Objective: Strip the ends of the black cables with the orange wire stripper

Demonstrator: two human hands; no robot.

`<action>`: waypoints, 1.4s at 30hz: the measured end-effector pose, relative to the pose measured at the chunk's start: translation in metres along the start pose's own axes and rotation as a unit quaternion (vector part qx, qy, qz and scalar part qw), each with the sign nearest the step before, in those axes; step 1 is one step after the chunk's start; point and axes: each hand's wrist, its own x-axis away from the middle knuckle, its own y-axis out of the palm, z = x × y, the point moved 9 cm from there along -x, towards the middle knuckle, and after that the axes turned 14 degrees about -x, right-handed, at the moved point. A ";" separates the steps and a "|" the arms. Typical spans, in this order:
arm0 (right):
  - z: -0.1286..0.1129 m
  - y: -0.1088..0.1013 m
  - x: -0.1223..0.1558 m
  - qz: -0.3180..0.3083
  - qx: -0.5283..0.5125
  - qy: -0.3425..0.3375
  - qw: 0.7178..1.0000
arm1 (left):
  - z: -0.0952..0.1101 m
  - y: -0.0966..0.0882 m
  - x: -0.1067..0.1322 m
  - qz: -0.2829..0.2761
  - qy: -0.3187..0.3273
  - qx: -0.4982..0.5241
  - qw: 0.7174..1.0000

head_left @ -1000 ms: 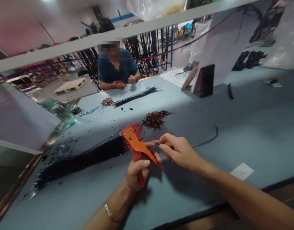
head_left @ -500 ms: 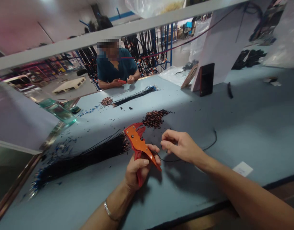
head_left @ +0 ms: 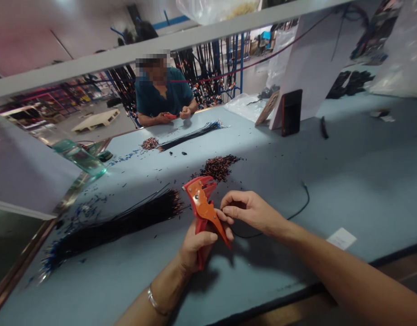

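1. Orange and red pliers (head_left: 204, 206) sat in the left hand (head_left: 194, 246), with its fingers and thumb wrapped around the handles.
2. On the right hand (head_left: 254, 210), the thumb and pointing finger were bent close together, just beside the pliers and the left fingertips. I could not tell if they pinched anything.
3. One thin black wire (head_left: 308, 199) ran under the right hand and curved out over the table (head_left: 262, 280). Its near end was hidden by the hands.
4. That wire looked bendy, so a loose pinch could have let it slip. A finger too near the pliers' mouth could have got nipped.
5. Just left of the pliers lay a fat bunch of black wires (head_left: 120, 222) with coppery ends. A bump from the tool could have messed them up.
6. Past the pliers was a pile of little bits (head_left: 218, 167); a careless sleeve could have spread it.
7. Across the table, another person (head_left: 164, 99) held a red tool (head_left: 170, 116).
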 end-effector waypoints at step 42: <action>0.024 -0.003 -0.002 0.084 -0.158 0.032 0.983 | -0.008 0.000 -0.005 0.003 -0.042 0.084 0.996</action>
